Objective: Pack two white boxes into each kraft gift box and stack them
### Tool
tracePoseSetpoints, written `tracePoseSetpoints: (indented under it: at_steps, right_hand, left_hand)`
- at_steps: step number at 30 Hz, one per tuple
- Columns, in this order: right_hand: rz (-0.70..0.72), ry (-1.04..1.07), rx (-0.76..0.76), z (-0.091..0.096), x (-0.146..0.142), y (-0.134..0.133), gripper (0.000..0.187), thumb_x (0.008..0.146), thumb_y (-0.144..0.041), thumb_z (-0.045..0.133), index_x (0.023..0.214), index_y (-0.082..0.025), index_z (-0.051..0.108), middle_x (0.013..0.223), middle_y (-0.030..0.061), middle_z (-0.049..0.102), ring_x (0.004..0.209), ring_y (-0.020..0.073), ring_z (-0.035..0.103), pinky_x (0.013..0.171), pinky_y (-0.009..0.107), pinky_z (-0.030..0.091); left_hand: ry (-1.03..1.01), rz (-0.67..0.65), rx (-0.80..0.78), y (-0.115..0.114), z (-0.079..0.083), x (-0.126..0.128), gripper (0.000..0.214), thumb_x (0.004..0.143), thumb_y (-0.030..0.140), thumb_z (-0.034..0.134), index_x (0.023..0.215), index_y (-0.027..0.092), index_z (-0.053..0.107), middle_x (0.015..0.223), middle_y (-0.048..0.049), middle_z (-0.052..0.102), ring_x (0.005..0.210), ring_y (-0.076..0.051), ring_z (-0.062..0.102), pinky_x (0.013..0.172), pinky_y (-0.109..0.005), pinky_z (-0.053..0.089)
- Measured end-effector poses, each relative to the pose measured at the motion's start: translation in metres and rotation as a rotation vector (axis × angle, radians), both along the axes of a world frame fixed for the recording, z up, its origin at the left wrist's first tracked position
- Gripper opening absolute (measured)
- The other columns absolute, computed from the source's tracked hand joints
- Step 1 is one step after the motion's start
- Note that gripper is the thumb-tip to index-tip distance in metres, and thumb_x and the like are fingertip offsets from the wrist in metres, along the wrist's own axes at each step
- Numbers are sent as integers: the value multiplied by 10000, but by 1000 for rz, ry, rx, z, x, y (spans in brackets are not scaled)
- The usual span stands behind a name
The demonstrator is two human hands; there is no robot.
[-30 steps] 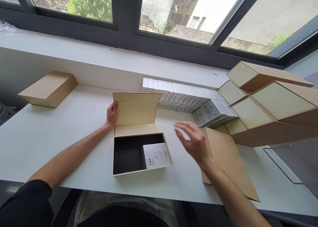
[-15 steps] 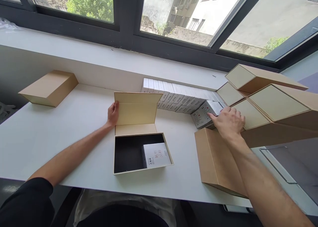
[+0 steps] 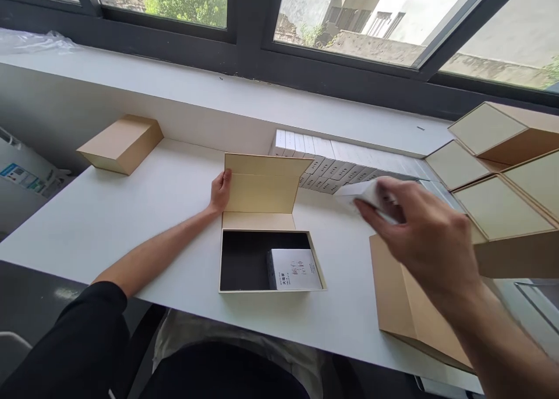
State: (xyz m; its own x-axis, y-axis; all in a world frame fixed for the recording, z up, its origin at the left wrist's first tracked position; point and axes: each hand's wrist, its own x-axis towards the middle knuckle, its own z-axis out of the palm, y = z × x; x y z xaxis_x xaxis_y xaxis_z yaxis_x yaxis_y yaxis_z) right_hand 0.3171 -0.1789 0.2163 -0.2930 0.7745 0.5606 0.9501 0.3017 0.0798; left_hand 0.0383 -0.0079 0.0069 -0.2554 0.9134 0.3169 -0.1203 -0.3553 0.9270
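In front of me lies an open gift box [image 3: 257, 222] with a black interior and a cream lid [image 3: 264, 183] raised at the back. My left hand [image 3: 220, 190] grips the lid's left edge. Inside the box, at its right side, rests a small white box [image 3: 296, 269] with printed characters; the left part of the interior is bare black. My right hand [image 3: 430, 236] is closed on another small white box [image 3: 364, 194], held in the air and blurred by motion. Behind it, small white boxes [image 3: 332, 160] stand in rows against the wall.
Several tan gift boxes [image 3: 502, 204] are stacked at the far right. A closed tan box [image 3: 414, 306] lies on the near right of the white table [image 3: 174, 247], and another tan box [image 3: 122, 144] at the back left. Plastic film [image 3: 39, 42] lies on the sill.
My right hand has lifted a small white box off the right end of the rows and moved it up towards me. My left hand stays on the lid. The view has turned slightly left.
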Motion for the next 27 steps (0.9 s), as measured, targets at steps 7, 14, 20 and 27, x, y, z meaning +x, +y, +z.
tracePoseSetpoints:
  at_steps: [7, 14, 20, 27]
  right_hand:
    - [339, -347, -298, -33, -153, -34, 316, 791, -45, 576, 1099, -81, 638, 874, 125, 606, 768, 246, 564, 588, 365, 441]
    - [250, -322, -487, -84, -176, -36, 419, 925, -264, 547, 1285, -53, 585, 1063, 211, 650, 880, 289, 620, 589, 391, 528]
    - [373, -140, -383, -97, -154, -71, 460, 999, -264, 389, 1355, -15, 540, 1336, 235, 602, 1195, 291, 609, 882, 403, 586]
    - [281, -247, -250, -121, -161, -87, 381, 966, -204, 466, 1266, -24, 617, 1302, 278, 608, 1165, 358, 617, 750, 426, 605]
  left_hand:
    - [32, 0, -5, 0, 1, 0, 648, 770, 808, 511, 599, 203, 356, 565, 46, 294, 564, -106, 251, 522, -273, 224]
    - [25, 9, 8, 3, 2, 0, 644, 778, 802, 505, 597, 205, 346, 565, 45, 280, 560, -107, 238, 523, -283, 211]
    - [24, -4, 26, 3, 2, 0, 622, 801, 772, 510, 605, 207, 337, 585, 37, 278, 572, -115, 256, 538, -288, 229]
    - [31, -6, 19, 3, 3, -1, 627, 795, 780, 510, 611, 204, 343, 595, 33, 285, 587, -116, 257, 550, -288, 219]
